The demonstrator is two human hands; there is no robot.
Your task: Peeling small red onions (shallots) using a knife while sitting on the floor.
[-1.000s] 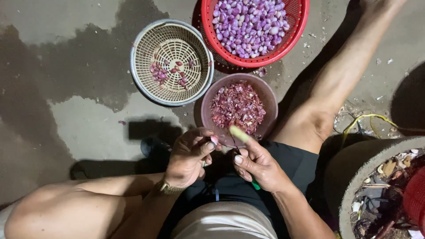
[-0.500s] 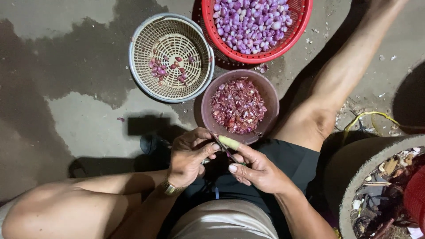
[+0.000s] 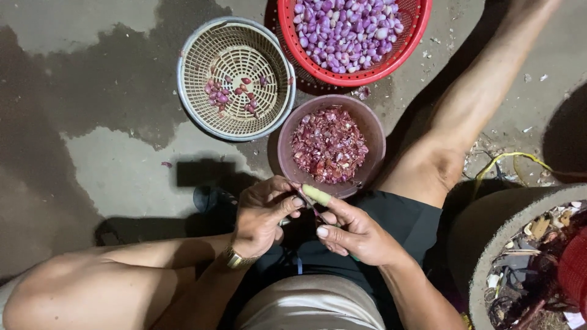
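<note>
The fingers [image 3: 292, 201] of the left hand [image 3: 262, 215] are curled narrow and pinch something very small just below the rim of the bowl; it is too small and hidden to tell for sure, likely a shallot. The right hand [image 3: 353, 232] meets it from the other side, its fingers closed around a small knife [image 3: 310, 208] whose thin blade points at the left fingertips, and one finger wears a pale yellow-green finger guard [image 3: 317, 194]. Both hands are touching or nearly so, held over the person's lap. A gold-coloured watch [image 3: 235, 260] sits on the left wrist.

Just beyond the hands stands a purplish plastic bowl [image 3: 286, 153] holding a heap of reddish-purple peelings [image 3: 329, 145]. Left of it and further out is a pale woven plastic basket [image 3: 191, 55] with only a few shallots [image 3: 227, 91] in its bottom. At the top edge a red plastic basket [image 3: 391, 61], partly cut off, is full of peeled purple shallots. The bowl sits between the two baskets and close to both.

The person sits on a bare concrete floor [image 3: 110, 159] with dark damp patches, legs spread either side of the bowl, in dark shorts [image 3: 409, 226]. To the right, a round concrete tub [image 3: 483, 232] holds scraps and rubbish, and a yellow cord [image 3: 507, 156] lies on the floor near it among scattered bits of peel.
</note>
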